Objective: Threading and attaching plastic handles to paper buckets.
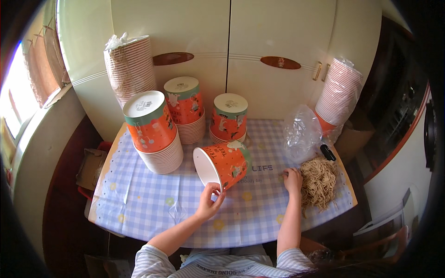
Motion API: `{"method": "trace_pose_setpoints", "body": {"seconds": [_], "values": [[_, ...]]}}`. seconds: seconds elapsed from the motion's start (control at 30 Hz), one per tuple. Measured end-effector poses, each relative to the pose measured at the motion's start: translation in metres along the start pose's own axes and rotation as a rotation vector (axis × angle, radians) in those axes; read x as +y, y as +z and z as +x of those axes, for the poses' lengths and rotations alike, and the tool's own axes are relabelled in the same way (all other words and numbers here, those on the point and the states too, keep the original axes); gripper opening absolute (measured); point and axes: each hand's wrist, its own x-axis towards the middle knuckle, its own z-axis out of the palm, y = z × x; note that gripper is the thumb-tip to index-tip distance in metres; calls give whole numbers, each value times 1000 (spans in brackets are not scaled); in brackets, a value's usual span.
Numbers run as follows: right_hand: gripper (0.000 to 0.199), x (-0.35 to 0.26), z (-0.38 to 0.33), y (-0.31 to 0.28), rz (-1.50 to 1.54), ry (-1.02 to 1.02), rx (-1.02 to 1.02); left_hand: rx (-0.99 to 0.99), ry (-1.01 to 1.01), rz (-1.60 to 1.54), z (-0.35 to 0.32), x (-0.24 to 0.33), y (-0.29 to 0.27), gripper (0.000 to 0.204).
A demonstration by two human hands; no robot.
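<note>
An orange paper bucket [229, 162] with a green band lies on its side at the middle of the table, its white open mouth turned left. My left hand [212, 202] grips the lower part of its rim between thumb and fingers. To the right, my right hand [293, 180] rests low at the tabletop with its fingers bent together; what they hold, if anything, is too small to make out. Right beside it lies a heap of beige cords [319, 181]. A black-handled object [327, 152] sits at the heap's far edge.
Upside-down bucket stacks stand at the back: a large one [162, 155], a second [191, 132] and a shorter one [229, 121]. Taller wrapped stacks rise at the far left [132, 67] and far right [340, 90]. A clear plastic bag [301, 134] lies by the cords. Checked cloth [153, 204] covers the table.
</note>
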Motion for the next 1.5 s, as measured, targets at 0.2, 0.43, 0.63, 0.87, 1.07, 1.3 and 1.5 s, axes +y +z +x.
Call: {"method": "trace_pose_setpoints", "body": {"seconds": [0.2,0.43,0.63,0.87,1.07,1.3,1.5], "values": [[5,-3,0,6,-47,-63,90,10,-13,2,0,0,0,17],[7,-62,-9,-4,445,-449,454,4,-64,10,0,8,0,16],[10,-109,-44,-3,736,-634,351,1,-36,56,1,8,0,15],[12,-132,-72,-11,648,-814,399,-14,-26,85,2,7,-1,15],[17,-136,-81,-3,789,-885,237,-44,-66,95,1,10,-1,17],[20,-138,-82,1,741,-780,233,-32,-28,100,1,9,0,18],[20,-139,-83,1,713,-758,256,-42,-39,116,1,9,-1,18]]}}
